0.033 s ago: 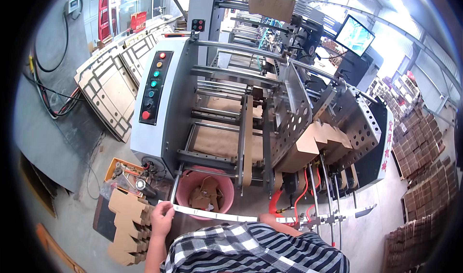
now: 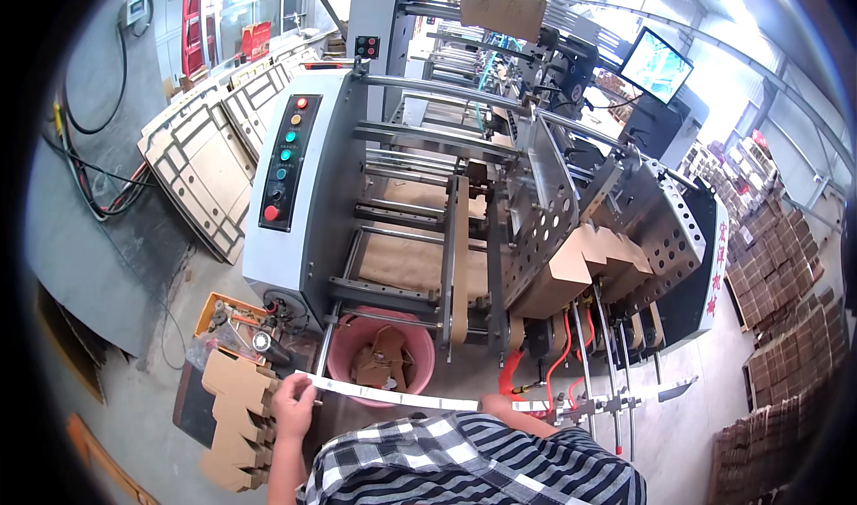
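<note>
A long white flat bar [image 2: 402,399] with small marks along it runs crosswise just in front of me. My left hand [image 2: 293,404] is at its left end, fingers curled and closed on it. My right hand [image 2: 496,403] lies against the bar farther right; its fingers are mostly hidden. Beyond the bar stands a pink bin [image 2: 420,335] with cardboard scraps [image 2: 382,358] in it. Folded brown cartons [image 2: 562,277] sit between perforated metal plates [image 2: 546,224] of the machine. Metal clamps [image 2: 616,405] join the bar to rods at the right.
A grey control panel [image 2: 286,161] with coloured buttons stands at left. Stacked carton blanks [image 2: 234,416] lie by my left forearm, with an orange tray [image 2: 228,313] of tools behind. Red air hoses [image 2: 569,349] hang at right. Bundled cardboard [image 2: 777,353] is piled at far right.
My left hand has shifted slightly down and to the left at the bar's end, with its fingers turned a little. My right hand looks unmoved.
</note>
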`<control>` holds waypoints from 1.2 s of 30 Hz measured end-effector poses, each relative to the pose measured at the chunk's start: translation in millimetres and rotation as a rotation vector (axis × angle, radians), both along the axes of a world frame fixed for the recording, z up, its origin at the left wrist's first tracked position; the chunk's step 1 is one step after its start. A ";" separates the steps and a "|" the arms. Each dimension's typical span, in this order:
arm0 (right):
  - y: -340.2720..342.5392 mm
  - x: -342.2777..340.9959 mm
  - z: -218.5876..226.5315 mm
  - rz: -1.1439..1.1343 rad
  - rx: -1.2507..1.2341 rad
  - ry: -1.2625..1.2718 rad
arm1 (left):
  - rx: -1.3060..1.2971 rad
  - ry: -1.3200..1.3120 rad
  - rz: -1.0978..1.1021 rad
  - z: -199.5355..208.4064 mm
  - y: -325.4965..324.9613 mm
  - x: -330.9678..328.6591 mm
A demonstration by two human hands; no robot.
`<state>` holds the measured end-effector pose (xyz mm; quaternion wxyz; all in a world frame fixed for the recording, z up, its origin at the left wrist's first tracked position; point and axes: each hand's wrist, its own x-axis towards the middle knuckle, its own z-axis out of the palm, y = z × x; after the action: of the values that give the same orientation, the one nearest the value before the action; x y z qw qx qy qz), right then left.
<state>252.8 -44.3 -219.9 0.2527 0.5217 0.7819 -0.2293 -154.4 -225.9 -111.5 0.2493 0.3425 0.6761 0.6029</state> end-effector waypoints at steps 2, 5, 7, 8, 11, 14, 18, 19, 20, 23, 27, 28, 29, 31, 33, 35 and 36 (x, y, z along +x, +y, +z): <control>-0.7 -2.9 2.3 -0.038 0.007 -0.060 | -0.011 0.014 0.104 0.0 -16.0 -18.0; -5.9 2.7 -10.8 -0.091 0.037 -0.103 | -0.176 0.361 0.306 -16.1 -49.7 -57.4; -3.2 -1.7 -14.3 -0.082 0.056 -0.149 | -0.280 0.525 0.454 -38.9 -78.7 -83.1; -7.0 -8.7 -6.3 -0.139 0.085 -0.162 | -0.328 0.609 0.527 -49.8 -92.8 -93.0; -12.4 -21.9 9.3 -0.205 0.092 -0.224 | -0.713 0.892 0.657 -72.5 -133.5 -112.7; -13.0 -21.9 6.1 -0.286 0.152 -0.224 | -1.021 0.817 0.644 -99.1 -147.8 -114.2; -13.5 -28.7 -2.5 -0.415 0.163 -0.256 | -1.121 0.611 0.526 -128.7 -168.9 -101.9; -13.6 -28.8 -4.6 -0.438 0.183 -0.230 | -1.119 0.525 0.521 -122.5 -167.4 -95.5; -15.6 -27.6 -5.4 -0.455 0.190 -0.222 | -1.143 0.554 0.413 -147.4 -176.6 -110.6; -16.0 -32.3 -9.6 -0.454 0.213 -0.207 | -1.188 0.497 0.220 -175.7 -193.0 -123.6; -16.4 -25.3 -16.1 -0.489 0.237 -0.225 | -1.034 0.169 0.152 -201.0 -189.0 -126.2; -15.6 -27.5 -17.1 -0.490 0.241 -0.221 | -0.959 0.071 0.149 -210.8 -195.7 -130.3; -15.2 -29.0 -14.2 -0.493 0.223 -0.214 | -0.871 -0.027 0.149 -220.9 -202.1 -133.9; -14.9 -32.9 -1.1 -0.482 0.187 -0.198 | -0.759 -0.163 0.196 -251.9 -218.0 -143.9; -15.6 -36.6 3.4 -0.471 0.161 -0.167 | -0.735 -0.216 0.382 -283.0 -231.0 -160.9; -14.0 -35.6 0.9 -0.458 0.154 -0.163 | -0.695 -0.294 0.345 -287.4 -233.2 -167.1; -14.0 -34.5 -1.8 -0.449 0.155 -0.175 | -0.852 -0.124 0.311 -282.2 -233.4 -159.7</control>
<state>218.3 -58.3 -221.7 0.2213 0.7180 0.6369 -0.1729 -314.2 -459.4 -393.7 0.3145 0.0670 0.8910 0.3206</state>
